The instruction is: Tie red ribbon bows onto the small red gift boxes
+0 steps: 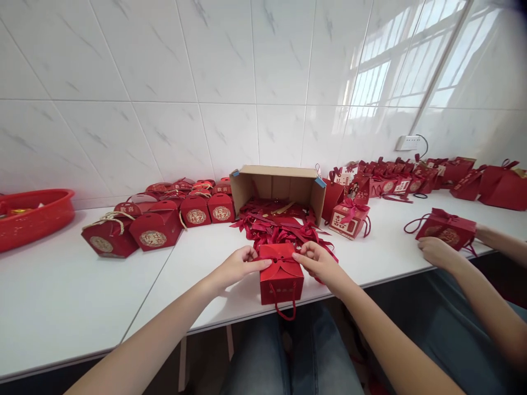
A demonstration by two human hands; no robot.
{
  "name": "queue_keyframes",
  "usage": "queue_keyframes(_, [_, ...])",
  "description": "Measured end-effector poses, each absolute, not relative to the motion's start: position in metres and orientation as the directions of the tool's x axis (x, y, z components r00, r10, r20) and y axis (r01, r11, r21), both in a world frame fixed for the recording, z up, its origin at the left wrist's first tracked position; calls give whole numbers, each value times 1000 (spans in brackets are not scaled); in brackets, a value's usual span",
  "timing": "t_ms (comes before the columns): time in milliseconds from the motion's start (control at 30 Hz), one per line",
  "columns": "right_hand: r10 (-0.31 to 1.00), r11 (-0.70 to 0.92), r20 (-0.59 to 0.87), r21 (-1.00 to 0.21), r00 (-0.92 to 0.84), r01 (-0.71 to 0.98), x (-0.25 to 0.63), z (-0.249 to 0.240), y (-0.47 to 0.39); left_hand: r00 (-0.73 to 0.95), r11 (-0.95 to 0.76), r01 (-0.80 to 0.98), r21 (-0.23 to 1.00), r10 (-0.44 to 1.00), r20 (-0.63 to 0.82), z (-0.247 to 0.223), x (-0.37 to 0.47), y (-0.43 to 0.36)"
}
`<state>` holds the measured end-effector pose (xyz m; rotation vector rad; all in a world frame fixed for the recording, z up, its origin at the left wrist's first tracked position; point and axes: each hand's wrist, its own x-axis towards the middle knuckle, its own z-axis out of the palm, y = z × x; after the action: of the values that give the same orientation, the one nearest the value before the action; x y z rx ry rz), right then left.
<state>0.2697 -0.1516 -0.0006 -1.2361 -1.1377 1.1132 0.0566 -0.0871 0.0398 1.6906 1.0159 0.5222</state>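
Note:
A small red gift box (281,282) stands at the table's front edge, its cord handle hanging over the edge. Across its top runs a dark red ribbon. My left hand (242,266) pinches this ribbon on the left side of the box top, thumb stretched over the lid. On the right side, my right hand (317,262) has its fingers closed on the ribbon. Just behind the box lies a heap of loose red ribbons (275,227), spilling from an open cardboard box (278,181) laid on its side.
Several red boxes (156,231) stand left on the white table (74,299), with a red basin (39,219) farther left. More boxes (348,218) line the right back. Another person's hands hold a box (447,227) at right.

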Motion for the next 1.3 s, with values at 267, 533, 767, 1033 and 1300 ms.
queue_keyframes(267, [990,116,121,-990,65,87,293,7,-160,487,-210,435,875,873,-32,36,51,-85])
queue_keyframes(533, [969,-41,-114,-950,-219,310,310,18,-165,491,-283,419,863,870,47,38,52,-87])
queue_keyframes(767, [976,-41,11,-972,-220,-233,311,33,-168,435,-388,442,808,881,185,47,53,-88])
queue_keyframes(1033, [963,100,147,-973,-225,-209,282,43,-157,561,-368,197,909,803,203,71,83,-102])
queue_keyframes(1300, [987,158,154,-984,-53,76,263,44,-150,487,-455,194,869,814,317,71,98,-95])
